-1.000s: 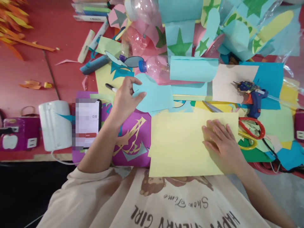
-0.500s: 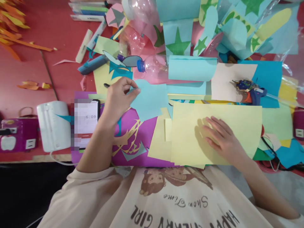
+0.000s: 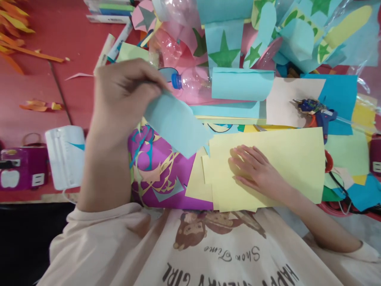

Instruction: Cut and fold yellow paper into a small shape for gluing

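My left hand point(image 3: 127, 93) pinches a corner of a light blue piece of paper point(image 3: 178, 125) between thumb and fingers, and the paper hangs tilted above the worktop. My right hand point(image 3: 256, 171) lies flat with fingers stretched on a large pale yellow sheet of paper point(image 3: 291, 159). Below the blue piece is purple paper point(image 3: 187, 171) strewn with thin yellow and blue paper scraps point(image 3: 169, 167). A plastic bottle point(image 3: 195, 81) with a blue cap, partly wrapped in light blue paper point(image 3: 242, 84), lies beyond the hands.
A glue gun point(image 3: 318, 113) rests at right on pink and blue paper. Red scissor handles point(image 3: 328, 161) show beside the yellow sheet. A white device point(image 3: 65, 157) with a cable sits at left. Star-decorated paper pieces point(image 3: 223, 49) and markers point(image 3: 120, 41) lie at the back.
My left hand has lifted the light blue paper off the pile, up towards the camera and to the left. My right hand has slid left with the yellow sheet, which is turned slightly.
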`<state>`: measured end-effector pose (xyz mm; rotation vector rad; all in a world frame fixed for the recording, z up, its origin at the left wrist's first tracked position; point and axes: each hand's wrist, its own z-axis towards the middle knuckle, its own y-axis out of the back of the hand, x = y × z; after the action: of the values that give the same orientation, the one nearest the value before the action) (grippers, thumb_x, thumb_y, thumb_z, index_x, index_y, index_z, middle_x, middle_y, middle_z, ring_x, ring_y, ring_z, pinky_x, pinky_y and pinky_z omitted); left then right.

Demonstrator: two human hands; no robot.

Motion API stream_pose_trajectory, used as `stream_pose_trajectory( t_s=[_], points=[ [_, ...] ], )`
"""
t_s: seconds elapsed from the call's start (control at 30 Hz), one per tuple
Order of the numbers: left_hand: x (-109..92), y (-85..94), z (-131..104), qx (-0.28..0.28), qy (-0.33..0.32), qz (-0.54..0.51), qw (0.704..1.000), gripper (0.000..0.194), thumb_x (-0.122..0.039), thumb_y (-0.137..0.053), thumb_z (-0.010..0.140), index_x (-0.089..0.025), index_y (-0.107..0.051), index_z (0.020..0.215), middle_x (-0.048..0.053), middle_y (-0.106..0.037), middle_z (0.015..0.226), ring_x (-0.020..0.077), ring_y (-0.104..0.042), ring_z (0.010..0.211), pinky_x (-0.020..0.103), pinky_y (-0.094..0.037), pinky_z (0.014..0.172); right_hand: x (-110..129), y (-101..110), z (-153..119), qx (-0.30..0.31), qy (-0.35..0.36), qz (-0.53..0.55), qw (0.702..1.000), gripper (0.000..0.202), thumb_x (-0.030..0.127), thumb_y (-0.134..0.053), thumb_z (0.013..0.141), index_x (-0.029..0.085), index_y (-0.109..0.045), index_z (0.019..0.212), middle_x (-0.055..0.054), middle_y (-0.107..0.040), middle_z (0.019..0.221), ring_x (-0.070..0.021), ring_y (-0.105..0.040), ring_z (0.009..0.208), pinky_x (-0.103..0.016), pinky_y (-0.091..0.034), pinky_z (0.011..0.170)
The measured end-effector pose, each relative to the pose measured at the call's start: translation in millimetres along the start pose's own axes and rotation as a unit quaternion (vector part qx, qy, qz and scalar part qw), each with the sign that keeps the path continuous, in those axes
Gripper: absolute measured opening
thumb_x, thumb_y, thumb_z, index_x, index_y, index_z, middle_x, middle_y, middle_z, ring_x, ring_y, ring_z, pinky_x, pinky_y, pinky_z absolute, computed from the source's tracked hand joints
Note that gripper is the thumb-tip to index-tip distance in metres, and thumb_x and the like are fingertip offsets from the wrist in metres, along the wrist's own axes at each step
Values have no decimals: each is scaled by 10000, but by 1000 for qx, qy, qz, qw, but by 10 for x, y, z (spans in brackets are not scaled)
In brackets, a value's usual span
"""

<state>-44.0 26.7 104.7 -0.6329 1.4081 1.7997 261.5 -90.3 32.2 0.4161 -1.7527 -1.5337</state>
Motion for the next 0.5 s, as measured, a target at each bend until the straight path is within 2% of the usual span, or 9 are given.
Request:
stream_pose_trajectory(
  t_s=[0.07,0.17,0.27,0.33,0.4,0.47,0.5],
  points=[
    [-82,-207,47,111,-59,11,992,265,-25,-465,714,-170,-680,763,-21,-658,778,103,-591,772,271,-467,773,30,-9,59,1,6,9,1000,384,316,-485,952,184,-547,1307,-97,-542,1429,-259,-426,1387,-471,-412,1132],
    [-88,-611,68,218,-178,88,956,247,-117,-480,842,-225,-700,869,-1,-698,865,163,-626,883,369,-467,902,85,-35,120,6,14,33,999,372,252,-500,935,185,-555,1297,-110,-552,1413,-258,-444,1372,-477,-436,1111],
    [-53,-858,24,236,-195,132,943,301,-172,-475,904,-290,-637,1128,0,-648,1229,195,-571,1191,468,-333,1117,121,-43,144,-17,10,38,999,338,194,-472,922,149,-586,1238,-154,-625,1270,-270,-555,1238,-479,-513,1013],
    [-56,-828,-24,233,-185,128,946,343,-171,-459,921,-295,-585,1214,7,-548,1393,191,-481,1324,461,-311,1149,121,-36,152,-41,1,20,999,304,161,-450,914,128,-611,1170,-156,-668,1114,-260,-627,1076,-451,-562,914],
    [-73,-655,-67,222,-163,119,954,358,-162,-438,932,-274,-570,1245,26,-537,1408,182,-470,1336,422,-360,1124,106,-37,160,-59,6,-2,998,314,109,-440,896,117,-608,1160,-148,-680,1073,-245,-639,1021,-423,-566,896],
    [-74,-408,-100,200,-140,129,961,345,-152,-424,941,-197,-587,1242,67,-598,1335,184,-513,1289,389,-388,1103,86,-60,171,-62,29,-17,998,393,62,-416,881,123,-567,1238,-142,-665,1184,-239,-608,1131,-423,-528,980],
    [-60,-281,-113,181,-100,152,966,330,-150,-436,938,-189,-606,1218,61,-635,1281,189,-548,1244,387,-407,1083,77,-81,176,-59,37,-23,997,428,67,-406,887,132,-534,1290,-133,-643,1254,-239,-571,1208,-435,-496,1032]
  ],
)
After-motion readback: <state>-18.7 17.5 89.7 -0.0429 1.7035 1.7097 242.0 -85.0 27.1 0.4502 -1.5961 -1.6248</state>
